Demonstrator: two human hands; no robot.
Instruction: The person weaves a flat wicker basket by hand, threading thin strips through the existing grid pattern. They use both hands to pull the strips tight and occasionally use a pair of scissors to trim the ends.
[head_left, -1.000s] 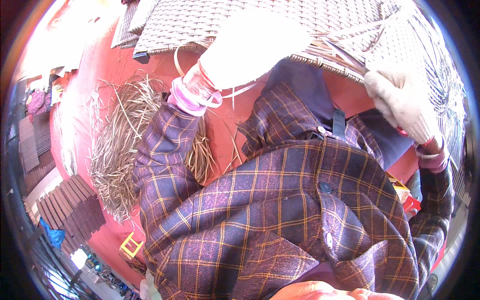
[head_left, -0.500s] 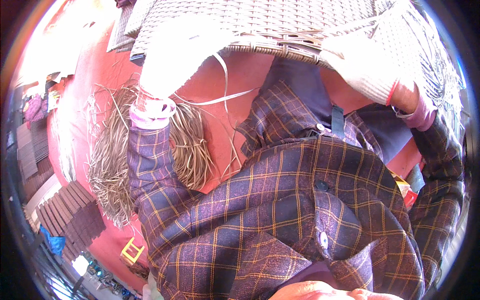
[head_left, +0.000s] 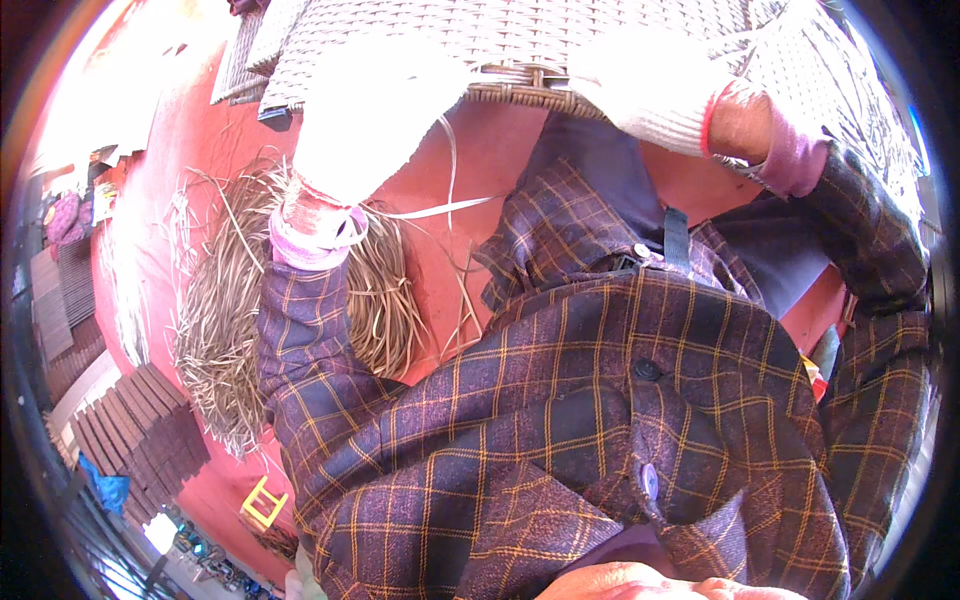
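where strong light falls, detail is bleached from a broad, grey-brown woven panel [head_left: 480,25], which is located at the top of the view, beyond a dark blue trouser leg [head_left: 605,155]. its near edge is finished by a bound brown rim [head_left: 535,98]. over the left part of this edge the left hand [head_left: 385,110], in a white fabric glove, is placed; whether its fingers are spread, pressed together or pinching cannot be told through the glare. farther right, the right hand [head_left: 650,85], in a white knitted glove with a red-trimmed cuff, is laid at the rim with its fingers directed leftward; its grip likewise cannot be made out. below the left hand a narrow, pale, ribbon-like strip [head_left: 440,209] is seen trailing, one end hidden. beside the dark plaid left sleeve [head_left: 305,330], a thick bundle of long tan strands [head_left: 225,320] is set on the red ground covering [head_left: 440,265]. if the trailing strip were snagged on the sleeve, it could be kinked or torn. should uneven tension be applied, the rim could be distorted; through bulky gloves, a thin strand could be let slip.
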